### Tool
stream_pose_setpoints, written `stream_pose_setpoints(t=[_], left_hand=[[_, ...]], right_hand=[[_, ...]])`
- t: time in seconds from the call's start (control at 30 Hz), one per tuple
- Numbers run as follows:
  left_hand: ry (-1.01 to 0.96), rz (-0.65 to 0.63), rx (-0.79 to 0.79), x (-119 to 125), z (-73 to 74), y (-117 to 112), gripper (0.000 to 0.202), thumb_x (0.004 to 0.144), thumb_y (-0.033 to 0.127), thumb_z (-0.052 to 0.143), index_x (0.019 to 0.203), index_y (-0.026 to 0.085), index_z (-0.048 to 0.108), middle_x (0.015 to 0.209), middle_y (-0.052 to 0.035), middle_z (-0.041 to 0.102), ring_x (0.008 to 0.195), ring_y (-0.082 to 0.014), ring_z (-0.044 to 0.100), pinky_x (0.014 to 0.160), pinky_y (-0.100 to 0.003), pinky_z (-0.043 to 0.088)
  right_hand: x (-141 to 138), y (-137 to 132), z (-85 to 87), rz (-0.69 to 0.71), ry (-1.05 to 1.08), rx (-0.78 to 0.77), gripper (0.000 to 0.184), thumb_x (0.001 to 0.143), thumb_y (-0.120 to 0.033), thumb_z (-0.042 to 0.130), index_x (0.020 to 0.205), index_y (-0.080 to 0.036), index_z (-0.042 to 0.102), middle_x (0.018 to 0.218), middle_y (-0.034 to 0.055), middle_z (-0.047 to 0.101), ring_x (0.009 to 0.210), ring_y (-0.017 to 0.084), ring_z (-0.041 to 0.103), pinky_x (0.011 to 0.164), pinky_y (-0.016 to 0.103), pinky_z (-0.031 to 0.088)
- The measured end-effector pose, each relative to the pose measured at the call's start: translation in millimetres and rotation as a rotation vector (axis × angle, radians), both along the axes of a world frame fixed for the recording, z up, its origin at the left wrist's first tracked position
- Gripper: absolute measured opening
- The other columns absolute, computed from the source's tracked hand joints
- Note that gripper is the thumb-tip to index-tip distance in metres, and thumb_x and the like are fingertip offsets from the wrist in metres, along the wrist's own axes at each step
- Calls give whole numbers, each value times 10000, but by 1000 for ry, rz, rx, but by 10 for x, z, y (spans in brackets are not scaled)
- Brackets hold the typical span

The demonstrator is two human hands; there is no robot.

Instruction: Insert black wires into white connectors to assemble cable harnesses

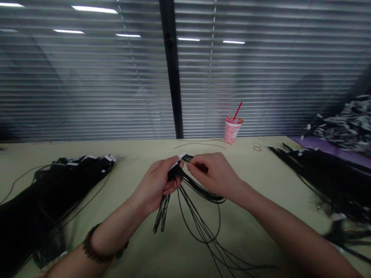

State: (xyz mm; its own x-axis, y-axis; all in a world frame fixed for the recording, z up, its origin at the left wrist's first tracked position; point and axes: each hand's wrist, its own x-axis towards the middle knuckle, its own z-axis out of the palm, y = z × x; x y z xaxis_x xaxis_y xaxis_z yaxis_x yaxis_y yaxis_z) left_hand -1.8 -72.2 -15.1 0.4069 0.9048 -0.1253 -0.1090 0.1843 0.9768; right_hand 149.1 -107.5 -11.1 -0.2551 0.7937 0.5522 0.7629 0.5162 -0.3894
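In the middle of the head view, my left hand (162, 177) is wrapped round a bundle of thin black cords (199, 189). A white tag or strip (181, 156) sticks out above its thumb. Close beside it, my right hand (213, 172) is closed in a pinch on cords at the top of the same bundle. Some cords loop under the right hand, while others trail down over the table. Short doubled ends hang below the left hand. What kind of cord this is, I cannot tell.
Black bundles with white ends (81, 181) lie at the left. More black bundles (330, 177) lie at the right, before a black-and-white heap (350, 123) on purple material. A pink cup with a straw (232, 131), loose cords and rubber bands (256, 146) are at the table's back.
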Motion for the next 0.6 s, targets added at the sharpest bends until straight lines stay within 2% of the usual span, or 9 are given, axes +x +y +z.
stream_pose_setpoints(t=[0.6], left_hand=[[68,17,28,15,38,-22,226,783,328,466,643,159,520,351,51,432,268,-23,262,276,-116,140]], right_hand=[[14,8,6,1,24,-13,214,793,-186,436,611,-137,536,522,-41,469,481,45,376,488,193,238]])
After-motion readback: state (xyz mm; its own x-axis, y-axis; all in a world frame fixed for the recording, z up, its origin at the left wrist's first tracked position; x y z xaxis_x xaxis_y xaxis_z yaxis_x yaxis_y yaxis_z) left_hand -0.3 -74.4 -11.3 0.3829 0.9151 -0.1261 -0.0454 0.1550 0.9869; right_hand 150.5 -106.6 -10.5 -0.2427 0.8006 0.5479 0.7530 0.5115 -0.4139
